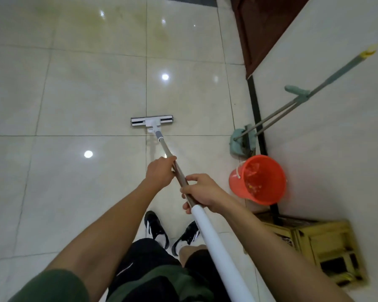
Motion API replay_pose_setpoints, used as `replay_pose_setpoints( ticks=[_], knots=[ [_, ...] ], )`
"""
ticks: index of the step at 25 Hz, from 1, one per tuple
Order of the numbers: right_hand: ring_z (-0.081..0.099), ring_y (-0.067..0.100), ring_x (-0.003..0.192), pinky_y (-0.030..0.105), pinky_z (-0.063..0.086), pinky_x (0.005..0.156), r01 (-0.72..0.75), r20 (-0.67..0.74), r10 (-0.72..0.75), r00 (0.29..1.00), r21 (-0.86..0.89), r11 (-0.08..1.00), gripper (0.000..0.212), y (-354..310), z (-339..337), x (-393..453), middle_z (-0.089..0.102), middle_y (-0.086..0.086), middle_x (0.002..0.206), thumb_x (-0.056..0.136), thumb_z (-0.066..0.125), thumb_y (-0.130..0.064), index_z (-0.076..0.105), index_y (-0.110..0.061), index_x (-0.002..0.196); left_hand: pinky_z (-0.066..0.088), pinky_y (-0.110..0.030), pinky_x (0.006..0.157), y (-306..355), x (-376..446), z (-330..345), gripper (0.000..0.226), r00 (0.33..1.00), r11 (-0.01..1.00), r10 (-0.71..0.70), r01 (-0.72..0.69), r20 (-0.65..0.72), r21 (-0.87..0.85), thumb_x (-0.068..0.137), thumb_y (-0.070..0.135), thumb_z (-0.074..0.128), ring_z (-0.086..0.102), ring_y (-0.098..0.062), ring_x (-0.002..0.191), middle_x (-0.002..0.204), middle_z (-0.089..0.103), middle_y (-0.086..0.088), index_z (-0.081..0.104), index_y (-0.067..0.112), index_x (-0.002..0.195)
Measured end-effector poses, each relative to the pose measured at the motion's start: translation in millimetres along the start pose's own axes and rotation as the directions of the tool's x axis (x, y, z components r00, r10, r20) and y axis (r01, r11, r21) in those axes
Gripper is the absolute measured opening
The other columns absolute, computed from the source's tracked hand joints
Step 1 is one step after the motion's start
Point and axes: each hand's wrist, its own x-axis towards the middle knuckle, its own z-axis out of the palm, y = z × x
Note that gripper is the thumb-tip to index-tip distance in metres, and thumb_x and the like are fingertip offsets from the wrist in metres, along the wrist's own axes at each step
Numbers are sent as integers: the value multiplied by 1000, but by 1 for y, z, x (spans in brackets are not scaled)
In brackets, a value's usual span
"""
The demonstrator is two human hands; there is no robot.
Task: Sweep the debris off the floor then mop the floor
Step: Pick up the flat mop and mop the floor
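Head view: the flat rectangular white mop head [152,122] lies on glossy cream floor tiles [92,94]. Left hand [160,172] and right hand [202,192] both curl around its slim metal pole [179,171], arms extended.

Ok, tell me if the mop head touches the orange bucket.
Apart. The head view shows the mop head flat on the tiles, with open floor between it and the orange bucket by the wall.

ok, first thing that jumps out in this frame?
The mop, head flat on the glossy tile floor at centre, with both hands on its pole: left hand further down, right hand nearer the white grip. Next, the orange bucket by the right wall, a green dustpan just beyond it.
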Motion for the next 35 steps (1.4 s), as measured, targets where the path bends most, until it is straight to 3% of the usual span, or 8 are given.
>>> replay_pose_setpoints(
  ticks=[6,11,14,17,24,27,30,35],
  knots=[
    [58,24,53,30,51,47,-144,-61,136,989,-172,975,33,60,-15,15,61,16,88,90,56,-10,52,-6,122,53,-36,90,17,-6,44,51,981,940,-113,157,156,-302,91,7,55,62,-27,111,129,62,-7,58,25,138],
    [56,22,50,26,47,42,-174,-68,161,985,-286,942,20,104,-16,25,60,15,88,89,57,-14,53,-1,104,55,-36,88,34,-15,72,39,942,846,-188,299,278,-441,95,20,58,64,-31,110,130,65,-11,63,15,133],
    [56,25,53,31,52,47,-163,-64,151,986,-266,950,12,120,-18,30,59,16,89,90,56,-15,51,-4,92,55,-31,67,40,-22,86,40,910,751,-266,403,319,-523,92,17,62,68,-29,93,119,68,-12,62,15,132],
    [57,27,63,38,56,62,-156,-74,140,987,-285,946,17,128,-17,37,59,14,88,90,55,-17,53,-2,98,51,-28,53,36,-14,91,43,875,619,-345,485,340,-618,89,12,61,61,-18,69,99,70,-9,61,17,132],
    [57,22,52,33,57,50,-291,-108,280,954,-98,952,16,114,-5,61,61,16,80,88,54,-6,57,1,103,62,-44,73,25,28,106,56,775,371,-424,621,469,-690,93,7,63,69,-25,87,108,67,-16,43,15,145],
    [53,18,55,26,44,45,-245,-175,207,962,-232,941,9,103,11,74,56,8,78,92,54,-11,51,-4,95,63,-48,76,20,46,105,32,726,224,-443,657,526,-720,95,0,60,71,-30,85,108,63,-19,47,6,124],
    [43,8,58,24,33,47,-207,-266,100,959,-413,887,15,96,24,72,45,-3,73,96,55,-18,46,-10,89,60,-38,51,18,63,97,16,667,37,-462,672,584,-739,89,-14,58,64,-30,61,90,57,-23,54,-3,101],
    [51,17,62,27,37,48,-149,-288,-5,958,-509,848,13,67,19,70,46,-2,73,97,54,-16,47,-9,88,54,-34,48,16,79,68,22,688,-48,-461,611,560,-790,86,-20,58,53,-26,50,71,51,-14,52,2,86]
  ],
)
